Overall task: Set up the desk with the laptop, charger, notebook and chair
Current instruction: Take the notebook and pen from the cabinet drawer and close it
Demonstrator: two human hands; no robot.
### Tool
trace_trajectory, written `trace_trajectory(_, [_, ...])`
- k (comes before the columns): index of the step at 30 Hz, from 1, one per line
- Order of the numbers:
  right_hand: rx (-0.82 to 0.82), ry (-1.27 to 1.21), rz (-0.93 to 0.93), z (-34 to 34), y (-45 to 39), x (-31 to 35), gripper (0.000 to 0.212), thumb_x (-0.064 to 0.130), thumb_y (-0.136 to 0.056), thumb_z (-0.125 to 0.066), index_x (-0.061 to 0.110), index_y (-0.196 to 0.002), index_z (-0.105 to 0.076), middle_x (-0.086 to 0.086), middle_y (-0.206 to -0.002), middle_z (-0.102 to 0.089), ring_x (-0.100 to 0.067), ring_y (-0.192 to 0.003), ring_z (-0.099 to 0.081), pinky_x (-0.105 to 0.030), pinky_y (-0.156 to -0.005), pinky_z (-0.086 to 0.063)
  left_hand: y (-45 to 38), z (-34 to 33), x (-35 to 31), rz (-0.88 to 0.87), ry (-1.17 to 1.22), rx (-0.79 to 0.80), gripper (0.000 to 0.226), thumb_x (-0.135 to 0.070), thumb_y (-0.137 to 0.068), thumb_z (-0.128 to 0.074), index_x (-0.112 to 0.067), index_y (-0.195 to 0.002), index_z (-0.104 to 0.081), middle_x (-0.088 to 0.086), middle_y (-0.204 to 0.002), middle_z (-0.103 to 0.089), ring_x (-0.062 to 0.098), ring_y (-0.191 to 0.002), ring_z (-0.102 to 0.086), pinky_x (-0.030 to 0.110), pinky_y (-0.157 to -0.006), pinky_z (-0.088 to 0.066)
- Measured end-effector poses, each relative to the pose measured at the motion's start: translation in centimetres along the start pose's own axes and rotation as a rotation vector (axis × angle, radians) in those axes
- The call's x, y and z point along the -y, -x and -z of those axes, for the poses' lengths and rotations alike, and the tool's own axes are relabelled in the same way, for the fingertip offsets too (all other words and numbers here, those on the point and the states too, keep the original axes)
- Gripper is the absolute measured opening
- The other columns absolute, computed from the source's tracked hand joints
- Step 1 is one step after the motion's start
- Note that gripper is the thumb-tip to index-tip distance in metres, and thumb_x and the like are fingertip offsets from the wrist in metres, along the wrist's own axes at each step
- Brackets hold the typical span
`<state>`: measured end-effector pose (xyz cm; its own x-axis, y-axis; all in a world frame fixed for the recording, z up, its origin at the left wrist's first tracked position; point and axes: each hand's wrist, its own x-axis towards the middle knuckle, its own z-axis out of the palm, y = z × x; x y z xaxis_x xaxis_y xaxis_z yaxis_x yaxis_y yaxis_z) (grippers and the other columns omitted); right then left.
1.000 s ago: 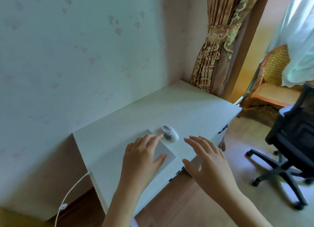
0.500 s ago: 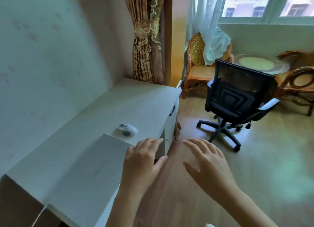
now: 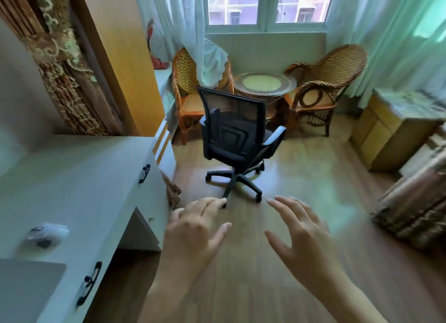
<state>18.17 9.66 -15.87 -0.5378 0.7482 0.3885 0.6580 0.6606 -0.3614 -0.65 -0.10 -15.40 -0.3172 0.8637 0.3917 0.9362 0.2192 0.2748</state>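
The fingers [image 3: 210,205] of the left hand [image 3: 193,228] are loosely spread with the thumb out to the side, and those of the right hand [image 3: 299,235] are splayed wide; neither has hold of anything, and both hang in the air over the floor [image 3: 301,182], just off the front edge of the bench [image 3: 72,177]; the chair [image 3: 237,134], the piece the task seems to call for next, stands well apart from the bench on its castors, out in the open floor with its mesh back towards the person and its seat facing the window; the laptop [image 3: 26,289] lies closed at the near front corner of the bench, with what looks like a mouse [image 3: 47,233], too blurred to be sure, just beyond it; no charger or notebook shows here; the risks, as I judge them, lie in the chair's free rolling and swivelling: a pull on one side of the back would spin the seat instead of bringing it in, and a hard tug could send an armrest into the bench front and its drawer handles [image 3: 144,174], or a castor into the curtain tassel [image 3: 172,192] trailing at the bench's far corner; a jolt to the bench might also shift the mouse towards the edge.
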Motion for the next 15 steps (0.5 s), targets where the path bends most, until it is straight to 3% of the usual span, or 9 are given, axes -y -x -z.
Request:
trace_trajectory(8, [-0.022,0.063,-0.183,5.3,-1.9,-12.6,0.053,0.048,-0.078,-0.045,0.026,-0.125,-0.055,0.004,-0.125,-0.059,-0.021,-0.118,-0.053,-0.047,-0.093,-0.046,-8.7,-6.5,-12.1,-0.155,0.07,0.068,0.048,-0.053,-0.082,-0.049,-0.03,-0.123,-0.06,-0.013,-0.116,-0.064,0.006,-0.107,-0.057,0.029,-0.085,-0.044])
trace_trajectory(15, [-0.059,0.066,-0.302,6.3,-4.1,-19.8,0.051,0.049,-0.078,-0.045,0.029,-0.125,-0.053,0.004,-0.126,-0.058,-0.019,-0.119,-0.05,-0.046,-0.093,-0.045,-15.2,-11.8,-17.0,-0.27,0.069,0.171,0.048,-0.054,-0.083,-0.045,-0.031,-0.123,-0.06,-0.016,-0.119,-0.062,0.007,-0.107,-0.055,0.029,-0.087,-0.043])
